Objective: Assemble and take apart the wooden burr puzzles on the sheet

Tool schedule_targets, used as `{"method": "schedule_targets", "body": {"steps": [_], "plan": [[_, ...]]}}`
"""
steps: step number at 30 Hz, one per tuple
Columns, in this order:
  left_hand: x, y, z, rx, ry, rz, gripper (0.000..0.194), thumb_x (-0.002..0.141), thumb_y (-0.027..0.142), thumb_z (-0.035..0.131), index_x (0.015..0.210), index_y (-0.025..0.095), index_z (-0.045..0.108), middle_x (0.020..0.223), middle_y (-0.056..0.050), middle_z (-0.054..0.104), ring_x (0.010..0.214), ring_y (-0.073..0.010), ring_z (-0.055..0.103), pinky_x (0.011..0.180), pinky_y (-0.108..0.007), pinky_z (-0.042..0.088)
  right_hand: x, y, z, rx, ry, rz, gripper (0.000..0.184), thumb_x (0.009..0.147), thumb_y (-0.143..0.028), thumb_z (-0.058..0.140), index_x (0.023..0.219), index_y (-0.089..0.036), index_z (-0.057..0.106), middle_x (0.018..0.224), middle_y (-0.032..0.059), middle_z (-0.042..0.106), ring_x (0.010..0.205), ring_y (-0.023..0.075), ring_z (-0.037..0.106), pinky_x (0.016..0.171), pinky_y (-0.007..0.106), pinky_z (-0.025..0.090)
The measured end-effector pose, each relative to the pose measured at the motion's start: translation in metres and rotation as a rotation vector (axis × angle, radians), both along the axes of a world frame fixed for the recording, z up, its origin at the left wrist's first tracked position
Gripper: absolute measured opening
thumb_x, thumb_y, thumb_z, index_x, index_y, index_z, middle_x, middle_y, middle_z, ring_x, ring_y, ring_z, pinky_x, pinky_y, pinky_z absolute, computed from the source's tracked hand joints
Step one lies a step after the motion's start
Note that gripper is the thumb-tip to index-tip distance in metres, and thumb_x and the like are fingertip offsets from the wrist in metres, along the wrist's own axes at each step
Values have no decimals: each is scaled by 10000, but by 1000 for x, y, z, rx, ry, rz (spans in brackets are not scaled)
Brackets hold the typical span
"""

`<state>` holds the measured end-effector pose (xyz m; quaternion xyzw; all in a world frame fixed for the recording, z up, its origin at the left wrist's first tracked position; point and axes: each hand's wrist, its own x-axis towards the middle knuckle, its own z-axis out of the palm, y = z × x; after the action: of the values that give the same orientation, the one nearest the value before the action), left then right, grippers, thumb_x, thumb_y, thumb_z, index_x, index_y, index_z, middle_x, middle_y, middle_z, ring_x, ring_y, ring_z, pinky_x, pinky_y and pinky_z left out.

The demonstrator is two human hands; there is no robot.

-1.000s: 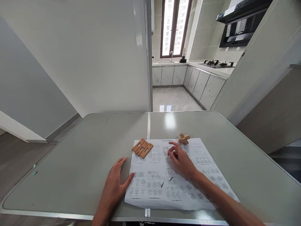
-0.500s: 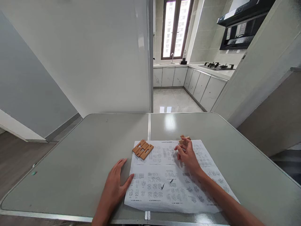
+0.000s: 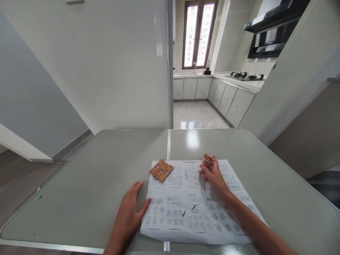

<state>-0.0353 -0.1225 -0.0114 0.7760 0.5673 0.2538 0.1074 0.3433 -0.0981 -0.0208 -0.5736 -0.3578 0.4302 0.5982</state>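
My right hand (image 3: 212, 174) reaches to the far edge of a printed paper sheet (image 3: 191, 209), its fingers closed around a small wooden cross-shaped puzzle (image 3: 207, 158), which is mostly hidden behind them. My left hand (image 3: 130, 209) lies flat and open on the grey table (image 3: 79, 191), thumb touching the sheet's left edge. A flat set of notched wooden pieces (image 3: 161, 170) rests on the sheet's far left corner, apart from both hands.
The table has a seam down its middle and metal-edged rounded corners. A white wall panel stands behind it on the left. Beyond, a kitchen with cabinets (image 3: 228, 97), a hob (image 3: 243, 75) and a window (image 3: 198, 33) opens up.
My right hand has moved forward across the sheet and closed on the wooden cross puzzle. My left hand has stayed flat in place.
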Motion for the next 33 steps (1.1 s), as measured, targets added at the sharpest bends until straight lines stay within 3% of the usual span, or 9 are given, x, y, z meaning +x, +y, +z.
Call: {"method": "schedule_targets", "body": {"steps": [8,12,15,20,25,29,33], "plan": [[-2,0,-1,37,-9,-17,539,989,473,608,1478,267,513,1500,-106,603,1405,-333,570,1158,-549,495,-1,-2,-7,0,-111,39,407,875,-468,725,1217,-284,602,832,-3,639,680,180,556,568,277,427],[6,2,13,130,-52,-61,461,985,439,629,1410,269,571,1418,-99,656,1347,-329,607,1150,-542,499,-5,-4,-2,46,-54,111,380,879,-546,747,1115,-274,625,762,-18,582,684,175,511,561,263,387],[31,4,35,121,-125,-180,427,1000,412,622,1407,295,571,1409,-93,658,1328,-320,614,1142,-535,503,-9,-9,8,40,41,260,378,915,-601,714,1051,-260,626,780,-12,582,650,149,471,547,259,360],[99,15,57,-161,-302,-368,508,975,444,673,1439,294,531,1455,-119,625,1328,-320,614,1119,-513,522,-15,-16,20,39,163,443,361,962,-595,672,959,-240,609,652,-37,537,551,119,387,512,255,299],[148,34,54,-386,-440,-409,769,870,486,793,1519,241,461,1458,-148,623,1339,-336,605,1150,-515,478,-16,-16,16,73,262,575,339,966,-563,678,954,-231,611,615,-50,528,522,112,411,491,239,279],[161,45,49,-472,-537,-463,661,875,516,780,1426,226,562,1331,-115,707,1229,-307,668,1084,-463,515,-14,-15,11,95,348,620,315,968,-529,681,950,-226,597,629,-50,546,503,104,433,483,237,282],[162,49,34,-477,-688,-482,629,818,507,842,1334,237,602,1279,-87,726,1189,-278,685,1070,-419,512,-15,-17,12,103,324,621,301,987,-528,654,1045,-238,595,624,-56,550,528,117,459,503,241,304]]}}
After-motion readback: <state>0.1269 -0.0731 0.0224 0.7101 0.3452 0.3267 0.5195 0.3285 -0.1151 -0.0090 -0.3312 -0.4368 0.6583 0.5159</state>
